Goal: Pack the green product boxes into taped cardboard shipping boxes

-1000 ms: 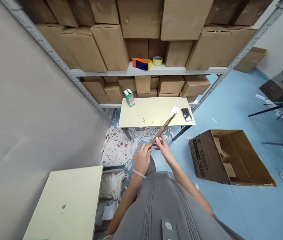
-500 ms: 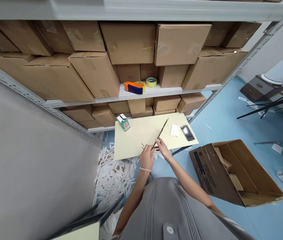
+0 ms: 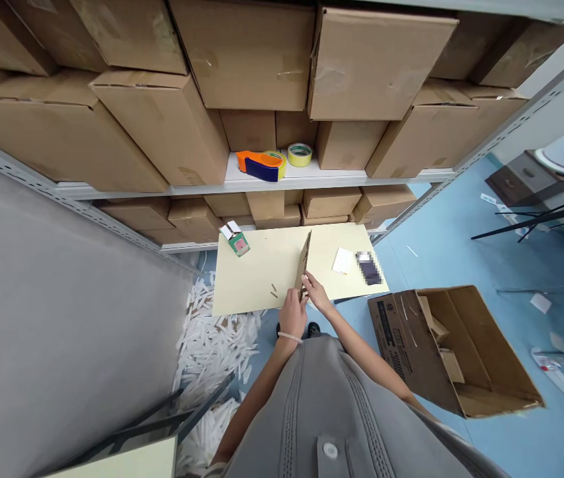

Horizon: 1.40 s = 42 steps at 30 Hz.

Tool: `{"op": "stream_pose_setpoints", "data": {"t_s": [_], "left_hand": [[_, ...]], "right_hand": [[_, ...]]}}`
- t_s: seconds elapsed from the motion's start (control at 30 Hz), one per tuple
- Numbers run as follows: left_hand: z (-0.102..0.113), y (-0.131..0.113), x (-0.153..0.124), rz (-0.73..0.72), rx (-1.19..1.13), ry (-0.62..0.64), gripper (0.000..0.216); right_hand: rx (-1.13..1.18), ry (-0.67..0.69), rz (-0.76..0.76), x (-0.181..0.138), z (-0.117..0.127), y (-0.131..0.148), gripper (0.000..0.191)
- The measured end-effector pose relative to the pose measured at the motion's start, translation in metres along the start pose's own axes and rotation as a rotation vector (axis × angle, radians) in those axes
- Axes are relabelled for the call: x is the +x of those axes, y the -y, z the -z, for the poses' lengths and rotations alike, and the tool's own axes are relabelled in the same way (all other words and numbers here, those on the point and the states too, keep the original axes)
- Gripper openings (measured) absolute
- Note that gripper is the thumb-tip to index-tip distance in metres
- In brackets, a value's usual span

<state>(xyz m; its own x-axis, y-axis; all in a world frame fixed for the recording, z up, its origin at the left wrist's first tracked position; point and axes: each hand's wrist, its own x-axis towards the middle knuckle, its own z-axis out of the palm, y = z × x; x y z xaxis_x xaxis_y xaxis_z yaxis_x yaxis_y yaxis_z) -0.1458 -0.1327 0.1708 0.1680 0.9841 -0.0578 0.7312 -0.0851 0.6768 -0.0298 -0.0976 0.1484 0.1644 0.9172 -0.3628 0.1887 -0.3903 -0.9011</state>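
Observation:
A flat piece of brown cardboard stands on edge over the pale yellow table. My left hand and my right hand both pinch its near end, fingers closed on it. On the table lie a small green and white box, a white card and a dark phone, all apart from my hands.
Metal shelves full of brown cartons stand behind the table; an orange and blue tape dispenser and a yellow tape roll sit on one shelf. White paper strips litter the floor at left. An open cardboard box lies at right.
I have stepped closer to the table and shelves. The cardboard piece has swung from leaning right to nearly upright, pointing away from me, and now stands over the table.

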Motion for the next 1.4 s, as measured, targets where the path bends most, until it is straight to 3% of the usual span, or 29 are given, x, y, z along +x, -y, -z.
{"op": "stream_pose_setpoints", "data": {"t_s": [0.17,0.33,0.53,0.77,0.93,1.2,1.3,1.4], "left_hand": [[0.005,-0.003,0.024,0.132,-0.097,0.038,0.026],[0.009,0.003,0.05,0.13,-0.106,0.174,0.031],[0.019,0.013,0.057,0.126,-0.089,0.192,0.031],[0.028,-0.004,0.067,0.181,0.225,0.139,0.035],[0.033,-0.012,0.083,0.254,0.34,0.123,0.04],[0.059,0.008,0.094,0.426,0.147,0.026,0.046],[0.059,0.011,0.087,0.5,-0.006,-0.038,0.052],[0.051,0.014,0.076,0.565,-0.078,-0.183,0.061]], "right_hand": [[0.052,0.081,-0.074,0.001,0.014,0.002,0.056],[0.084,0.161,-0.151,0.002,0.022,0.009,0.056],[-0.065,0.2,-0.109,0.004,0.03,0.014,0.06],[-0.766,0.064,-0.001,-0.003,0.031,0.035,0.048],[-1.088,0.022,0.03,-0.007,0.037,0.053,0.042],[-1.191,-0.011,0.106,0.003,0.064,0.071,0.038],[-1.179,-0.058,0.103,0.012,0.078,0.073,0.038],[-1.166,-0.128,0.114,0.022,0.094,0.078,0.037]]}}
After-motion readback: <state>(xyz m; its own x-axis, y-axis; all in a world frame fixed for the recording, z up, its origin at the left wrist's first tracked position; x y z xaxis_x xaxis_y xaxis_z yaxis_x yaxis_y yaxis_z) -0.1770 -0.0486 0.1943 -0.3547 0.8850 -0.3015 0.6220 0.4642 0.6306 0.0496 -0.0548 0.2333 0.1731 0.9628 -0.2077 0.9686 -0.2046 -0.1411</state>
